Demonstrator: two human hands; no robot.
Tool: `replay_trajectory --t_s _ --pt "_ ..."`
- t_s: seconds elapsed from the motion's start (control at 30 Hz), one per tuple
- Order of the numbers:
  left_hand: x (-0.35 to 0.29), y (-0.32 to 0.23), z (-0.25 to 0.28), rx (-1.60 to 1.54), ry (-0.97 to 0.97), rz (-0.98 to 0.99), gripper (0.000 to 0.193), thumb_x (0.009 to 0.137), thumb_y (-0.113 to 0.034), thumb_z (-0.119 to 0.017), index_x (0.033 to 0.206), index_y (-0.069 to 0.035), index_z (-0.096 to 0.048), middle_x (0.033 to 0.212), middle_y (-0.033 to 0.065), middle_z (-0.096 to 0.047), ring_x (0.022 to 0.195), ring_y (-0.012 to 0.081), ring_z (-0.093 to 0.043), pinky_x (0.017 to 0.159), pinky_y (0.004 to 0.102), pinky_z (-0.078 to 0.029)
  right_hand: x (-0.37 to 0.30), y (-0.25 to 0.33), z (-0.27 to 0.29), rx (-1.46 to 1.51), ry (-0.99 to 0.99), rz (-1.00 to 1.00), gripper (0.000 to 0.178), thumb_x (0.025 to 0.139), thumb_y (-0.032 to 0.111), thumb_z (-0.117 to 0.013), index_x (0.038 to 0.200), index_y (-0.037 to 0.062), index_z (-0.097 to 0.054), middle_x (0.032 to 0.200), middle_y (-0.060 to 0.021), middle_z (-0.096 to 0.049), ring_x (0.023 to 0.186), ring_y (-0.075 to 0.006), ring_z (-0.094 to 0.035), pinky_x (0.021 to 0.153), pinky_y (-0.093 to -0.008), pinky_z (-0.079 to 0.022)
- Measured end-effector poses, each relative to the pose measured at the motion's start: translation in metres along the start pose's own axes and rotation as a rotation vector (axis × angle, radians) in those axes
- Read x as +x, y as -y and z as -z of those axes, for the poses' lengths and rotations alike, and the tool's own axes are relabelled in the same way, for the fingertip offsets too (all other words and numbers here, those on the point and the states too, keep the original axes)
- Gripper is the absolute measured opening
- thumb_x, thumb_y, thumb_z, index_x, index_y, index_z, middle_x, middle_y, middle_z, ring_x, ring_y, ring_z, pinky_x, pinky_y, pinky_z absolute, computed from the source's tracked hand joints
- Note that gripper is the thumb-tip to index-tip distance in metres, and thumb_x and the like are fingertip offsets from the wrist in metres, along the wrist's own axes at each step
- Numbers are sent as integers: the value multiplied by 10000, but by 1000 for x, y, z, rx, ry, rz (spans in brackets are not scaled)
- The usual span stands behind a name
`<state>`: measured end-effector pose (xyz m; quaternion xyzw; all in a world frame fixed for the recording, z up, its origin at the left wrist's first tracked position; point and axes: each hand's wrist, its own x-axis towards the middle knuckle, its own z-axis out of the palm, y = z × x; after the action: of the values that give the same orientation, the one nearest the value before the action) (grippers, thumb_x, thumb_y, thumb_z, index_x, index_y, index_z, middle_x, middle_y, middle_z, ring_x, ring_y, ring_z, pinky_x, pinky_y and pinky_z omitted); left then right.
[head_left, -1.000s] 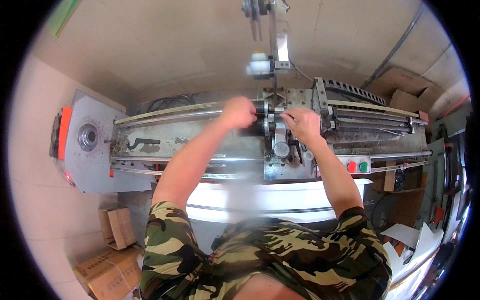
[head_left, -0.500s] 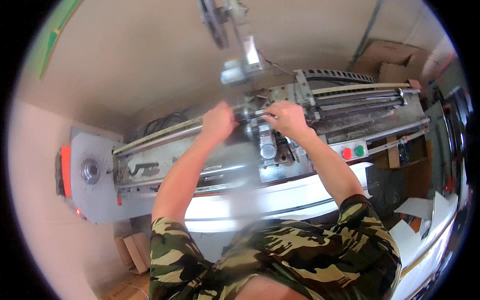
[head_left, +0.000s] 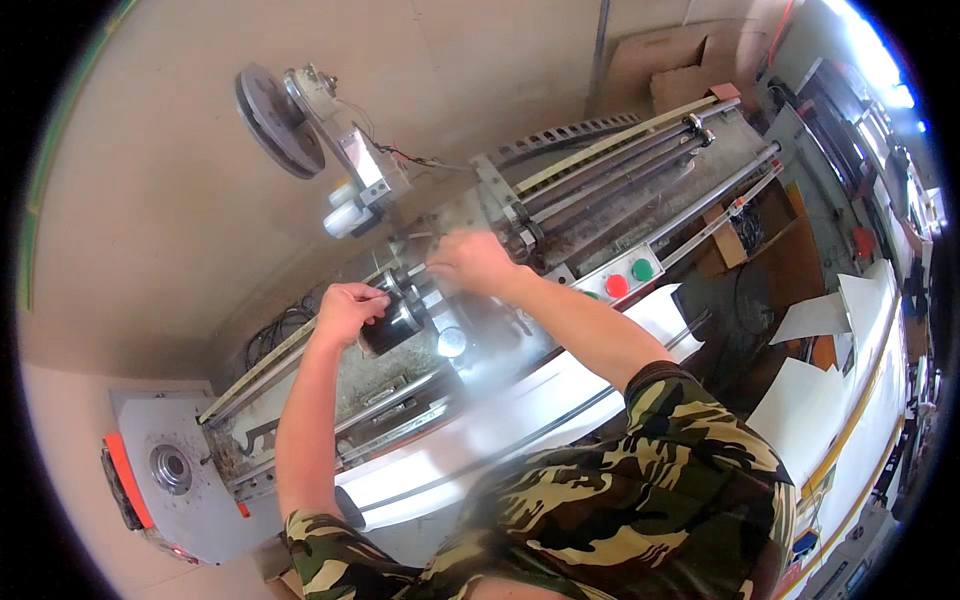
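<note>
1. At the far left end of the long metal machine (head_left: 600,200), a grey end plate (head_left: 175,470) carries a round hub, with an orange strip (head_left: 125,480) on its outer edge; the machine's bed runs up and to the right from there.
2. Above the machine, on the wall side, a dark round wheel (head_left: 272,120) sits on a metal arm (head_left: 345,150); a small white cylinder (head_left: 345,218) hangs at the arm's lower end.
3. Near the middle of the machine, the left hand (head_left: 345,312) is clenched around a dark cylinder (head_left: 395,325); the cylinder lies tilted, one end under the fingers, the other pointing toward the machine's centre.
4. Just right of the cylinder, the right hand (head_left: 472,262) rests on the machine's upper fittings; its fingers curl down over small metal parts, though whether they pinch anything I cannot tell.
5. Further right along the machine, a red button (head_left: 617,286) and a green button (head_left: 642,270) sit side by side on a pale panel.
6. Beyond the buttons, long rails (head_left: 640,150) stretch to the machine's right end; cardboard (head_left: 660,70) leans against the wall behind it; white sheets (head_left: 810,320) lie below that end.
</note>
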<state>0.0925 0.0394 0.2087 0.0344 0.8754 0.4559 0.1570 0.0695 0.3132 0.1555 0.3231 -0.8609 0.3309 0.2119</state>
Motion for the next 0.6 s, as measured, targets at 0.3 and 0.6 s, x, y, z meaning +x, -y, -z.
replay_trajectory --t_s 0.3,0.6 --pt "8 9 5 -152 60 54 204 881 -96 -732 1039 34 -738 841 87 -740 735 143 -667 679 298 -530 -13 1 5 -74 -98 -24 259 805 274 -756 1014 120 -754 937 -63 -706 945 -286 -645 829 -419 -509" --pt "-24 3 -23 260 -328 -206 291 767 -47 -759 1055 -24 -725 835 123 -752 755 253 -725 741 355 -559 -166 29 133 -499 -351 -347 557 851 171 -742 1365 28 -579 1384 -196 -589 1293 -368 -547 1120 -489 -367"
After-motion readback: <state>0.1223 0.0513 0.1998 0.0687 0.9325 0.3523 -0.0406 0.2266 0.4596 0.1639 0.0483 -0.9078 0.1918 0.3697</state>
